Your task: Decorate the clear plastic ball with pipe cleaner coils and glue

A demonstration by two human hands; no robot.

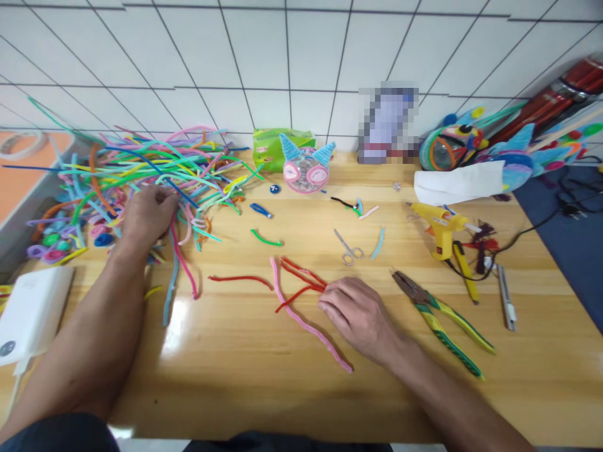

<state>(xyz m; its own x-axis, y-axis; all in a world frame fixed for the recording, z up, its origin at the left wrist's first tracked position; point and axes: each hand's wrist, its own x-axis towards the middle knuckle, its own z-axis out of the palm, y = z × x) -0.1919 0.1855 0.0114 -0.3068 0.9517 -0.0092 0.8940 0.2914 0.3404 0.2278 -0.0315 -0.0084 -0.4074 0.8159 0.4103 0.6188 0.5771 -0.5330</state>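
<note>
My left hand (149, 216) reaches into a tangled pile of coloured pipe cleaners (155, 166) at the back left. Its fingertips are pinched together among the stems, and what they grip is hidden. A magenta pipe cleaner (183, 267) and a grey-blue one (171, 289) stick out of the pile below it. Near the middle of the table, my right hand (355, 314) is closed on the ends of several red pipe cleaners (304, 274). Their free ends point left, one lying across a long pink pipe cleaner (306, 324). A separate red pipe cleaner (240, 279) lies further left.
Small scissors (348, 248), green-yellow pliers (438, 320), a yellow glue gun (440, 229) with its cord and a utility knife (507, 298) lie right. A pink-and-blue eyed figure (307, 171) stands before the tiled wall. A white power bank (35, 311) rests at left.
</note>
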